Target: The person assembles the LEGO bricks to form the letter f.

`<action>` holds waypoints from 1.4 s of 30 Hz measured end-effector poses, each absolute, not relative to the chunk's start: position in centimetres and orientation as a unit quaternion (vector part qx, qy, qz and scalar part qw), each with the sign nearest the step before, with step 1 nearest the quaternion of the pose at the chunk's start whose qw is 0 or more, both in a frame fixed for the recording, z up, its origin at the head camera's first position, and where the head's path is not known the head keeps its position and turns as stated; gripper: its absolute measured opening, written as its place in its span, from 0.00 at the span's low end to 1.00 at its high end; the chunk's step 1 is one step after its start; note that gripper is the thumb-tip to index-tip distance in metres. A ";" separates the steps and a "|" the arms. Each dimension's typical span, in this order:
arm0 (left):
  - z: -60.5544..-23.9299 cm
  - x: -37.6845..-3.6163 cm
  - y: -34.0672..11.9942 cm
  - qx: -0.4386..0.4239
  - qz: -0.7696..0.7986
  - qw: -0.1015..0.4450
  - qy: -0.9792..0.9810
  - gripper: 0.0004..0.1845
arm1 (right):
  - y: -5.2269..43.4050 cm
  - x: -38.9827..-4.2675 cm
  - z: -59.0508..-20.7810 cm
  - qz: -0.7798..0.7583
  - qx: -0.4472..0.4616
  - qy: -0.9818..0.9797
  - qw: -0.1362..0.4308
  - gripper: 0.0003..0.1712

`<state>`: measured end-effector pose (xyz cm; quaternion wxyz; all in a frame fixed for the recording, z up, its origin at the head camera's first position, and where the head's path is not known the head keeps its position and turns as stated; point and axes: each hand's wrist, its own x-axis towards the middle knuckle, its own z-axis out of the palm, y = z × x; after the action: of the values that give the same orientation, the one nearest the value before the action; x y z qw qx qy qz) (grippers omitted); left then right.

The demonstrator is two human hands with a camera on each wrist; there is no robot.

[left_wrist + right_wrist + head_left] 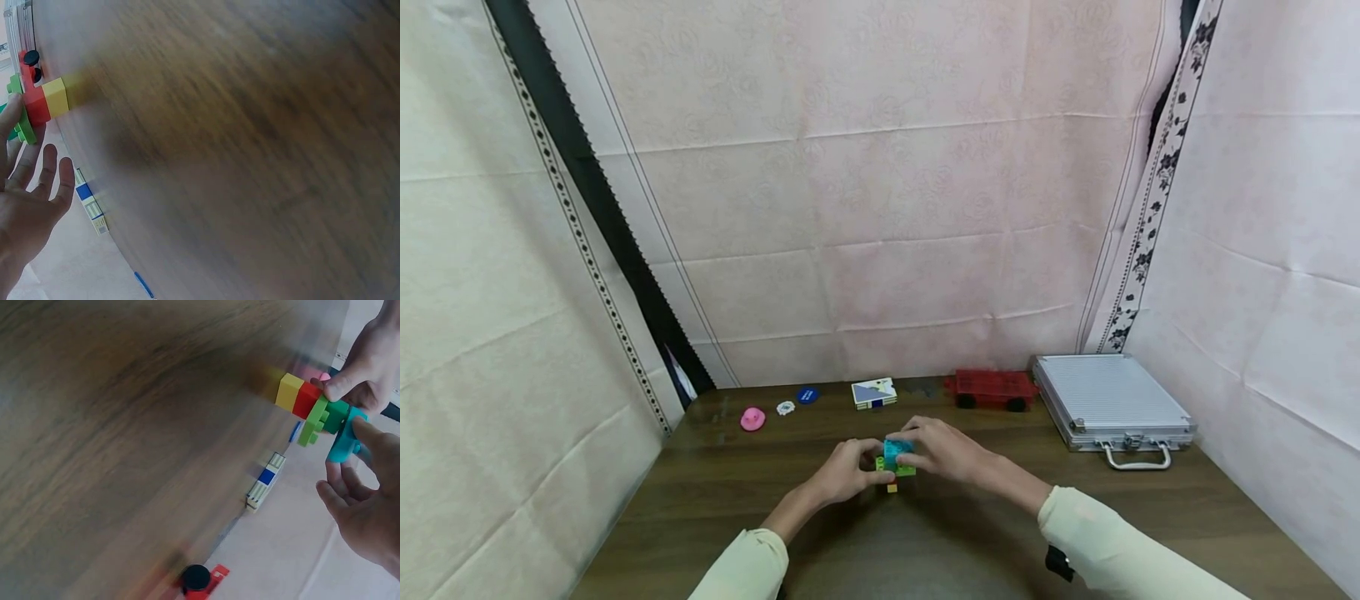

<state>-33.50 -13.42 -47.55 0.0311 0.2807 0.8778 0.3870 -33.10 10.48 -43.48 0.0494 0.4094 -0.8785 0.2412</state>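
Both hands meet on a small block stack (895, 463) standing mid-table: the left hand (850, 471) pinches its red and green bricks, the right hand (942, 450) grips the teal brick on top. The dark wooden table (715, 492) is enclosed by pale pink draped cloth (880, 208). Along its far edge lie a card box (874, 393), red toy car (992, 389) and metal case (1108, 400).

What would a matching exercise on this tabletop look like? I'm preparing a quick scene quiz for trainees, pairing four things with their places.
Things:
1. silver metal case
2. pink round toy
3. red toy car
4. stack of coloured plastic bricks

Places:
a. far left of the table
b. between both hands
c. right side by the curtain
d. just left of the case

Pairs: 1-c, 2-a, 3-d, 4-b
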 end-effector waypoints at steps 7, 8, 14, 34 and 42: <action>-47.5 -33.5 -13.3 0.283 0.385 0.037 0.878 0.16 | 10.5 -32.9 -43.4 0.210 0.405 -0.888 0.056 0.27; -47.4 -33.5 -13.4 0.282 0.384 0.037 0.878 0.16 | 10.4 -32.9 -43.3 0.204 0.404 -0.890 0.059 0.27; -47.4 -33.6 -13.5 0.276 0.379 0.040 0.882 0.18 | 10.3 -32.9 -43.7 0.193 0.397 -0.895 0.068 0.27; -47.5 -33.3 -13.2 0.292 0.378 0.016 0.878 0.16 | 11.0 -32.5 -45.6 0.298 0.389 -0.871 0.042 0.28; -47.7 -33.3 -12.9 0.287 0.390 0.017 0.875 0.17 | 11.3 -33.1 -46.6 0.357 0.403 -0.842 0.037 0.22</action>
<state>-33.30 -12.90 -47.70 0.0168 0.2872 0.8747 0.3900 -33.07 11.34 -46.61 0.0371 0.4034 -0.8415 0.3575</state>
